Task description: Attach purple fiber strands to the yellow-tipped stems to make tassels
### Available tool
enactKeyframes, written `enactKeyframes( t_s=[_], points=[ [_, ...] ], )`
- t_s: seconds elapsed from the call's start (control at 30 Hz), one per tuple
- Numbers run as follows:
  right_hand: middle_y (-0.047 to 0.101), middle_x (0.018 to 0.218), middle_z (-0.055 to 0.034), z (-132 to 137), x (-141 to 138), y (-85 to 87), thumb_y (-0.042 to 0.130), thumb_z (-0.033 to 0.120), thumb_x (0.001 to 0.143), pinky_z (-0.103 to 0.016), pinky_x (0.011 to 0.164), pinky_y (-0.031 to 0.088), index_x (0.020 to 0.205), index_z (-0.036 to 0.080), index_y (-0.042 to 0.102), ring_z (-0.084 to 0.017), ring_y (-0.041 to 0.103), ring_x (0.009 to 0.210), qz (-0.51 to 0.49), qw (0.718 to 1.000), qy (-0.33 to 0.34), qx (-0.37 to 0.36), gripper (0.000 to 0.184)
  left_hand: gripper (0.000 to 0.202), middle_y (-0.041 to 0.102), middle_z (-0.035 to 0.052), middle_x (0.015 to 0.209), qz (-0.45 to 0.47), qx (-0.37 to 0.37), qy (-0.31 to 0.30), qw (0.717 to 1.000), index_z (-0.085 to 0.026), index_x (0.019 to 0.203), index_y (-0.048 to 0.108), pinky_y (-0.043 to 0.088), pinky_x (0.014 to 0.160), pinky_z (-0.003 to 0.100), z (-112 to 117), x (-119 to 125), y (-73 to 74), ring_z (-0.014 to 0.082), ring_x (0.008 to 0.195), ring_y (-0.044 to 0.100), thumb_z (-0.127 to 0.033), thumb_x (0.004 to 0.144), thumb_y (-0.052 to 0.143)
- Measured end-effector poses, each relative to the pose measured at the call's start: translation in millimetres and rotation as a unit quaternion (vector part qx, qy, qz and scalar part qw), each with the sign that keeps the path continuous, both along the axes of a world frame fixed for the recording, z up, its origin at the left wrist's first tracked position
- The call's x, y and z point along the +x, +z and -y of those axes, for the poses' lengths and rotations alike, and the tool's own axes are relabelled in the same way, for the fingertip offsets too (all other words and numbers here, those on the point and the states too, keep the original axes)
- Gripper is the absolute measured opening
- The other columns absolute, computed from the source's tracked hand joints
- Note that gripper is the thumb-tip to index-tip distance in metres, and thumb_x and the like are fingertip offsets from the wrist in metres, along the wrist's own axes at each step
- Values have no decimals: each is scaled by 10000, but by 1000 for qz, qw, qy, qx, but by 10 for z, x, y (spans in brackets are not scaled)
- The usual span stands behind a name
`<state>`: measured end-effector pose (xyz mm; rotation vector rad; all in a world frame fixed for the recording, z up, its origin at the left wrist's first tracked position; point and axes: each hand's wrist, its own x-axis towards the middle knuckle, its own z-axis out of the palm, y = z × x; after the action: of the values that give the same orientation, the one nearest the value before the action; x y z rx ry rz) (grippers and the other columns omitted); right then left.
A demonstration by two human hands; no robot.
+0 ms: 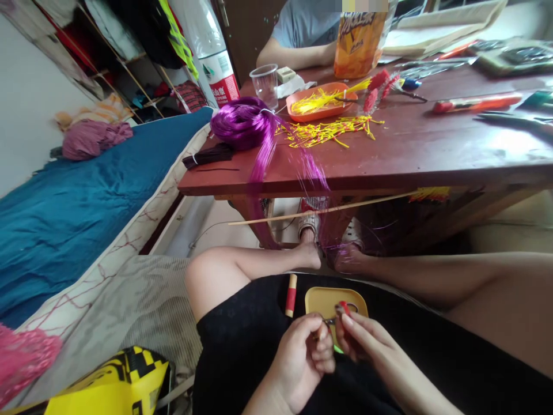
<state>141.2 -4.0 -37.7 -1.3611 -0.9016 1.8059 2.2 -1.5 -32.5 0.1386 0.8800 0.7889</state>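
My left hand (305,354) is closed over my lap, its fingers curled in a pinch; what lies inside them is mostly hidden. Close beside it, my right hand (367,343) pinches a small red piece (343,308) between thumb and fingers. A bit of dark metal shows between the two hands, too small to name. Under them a yellow tray (313,297) rests on the black cloth over my lap. A dark ring-shaped loop shows at the tray's right side, partly behind my right fingers. Left of the tray lies a roll wrapped in red (291,297).
On the red-brown table (389,155) lie a purple strand bundle (242,124), yellow strands (332,131), an orange dish (319,115) and a red-handled tool (475,104). A thin stick (319,210) crosses below the table's edge. Another person's arm (298,56) rests across the table.
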Motion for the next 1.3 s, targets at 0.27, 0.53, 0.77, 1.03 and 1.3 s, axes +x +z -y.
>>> enactKeyframes(
  t_s=[0.27,0.53,0.77,1.03,1.3],
  points=[
    [425,460,36,-1,-78,-93,467,691,708,-241,484,316,473,174,467,-101,380,450,-20,998,-2,-55,567,294,303,-74,416,-16,17,-6,1000,-157,478,406,114,403,181,-3,11,45,33,395,175,-276,642,618],
    [369,464,77,29,-223,-155,542,621,657,-213,425,235,549,202,410,-77,301,428,-21,993,-62,-98,453,286,294,-78,400,-14,19,-13,1000,-169,463,389,111,396,179,-12,22,55,35,385,161,-280,610,608],
    [342,470,76,29,-250,-79,530,601,672,-214,435,238,536,203,399,-81,274,455,-15,991,-88,-99,440,289,296,-77,400,-17,17,-16,1000,-168,456,388,115,395,179,-9,21,53,33,381,164,-263,612,611],
    [362,499,61,42,-246,-38,557,588,651,-230,469,279,524,206,399,-99,315,487,-6,992,-89,-87,433,299,284,-78,401,-9,16,-23,1000,-166,460,393,117,391,174,-14,12,44,35,387,155,-283,618,618],
    [381,486,45,43,-220,-71,550,636,635,-237,492,294,484,200,411,-110,326,508,-7,994,-67,-82,482,298,278,-79,399,-3,15,-23,1000,-165,461,388,115,391,174,-15,16,48,34,388,160,-276,621,614]
  ],
)
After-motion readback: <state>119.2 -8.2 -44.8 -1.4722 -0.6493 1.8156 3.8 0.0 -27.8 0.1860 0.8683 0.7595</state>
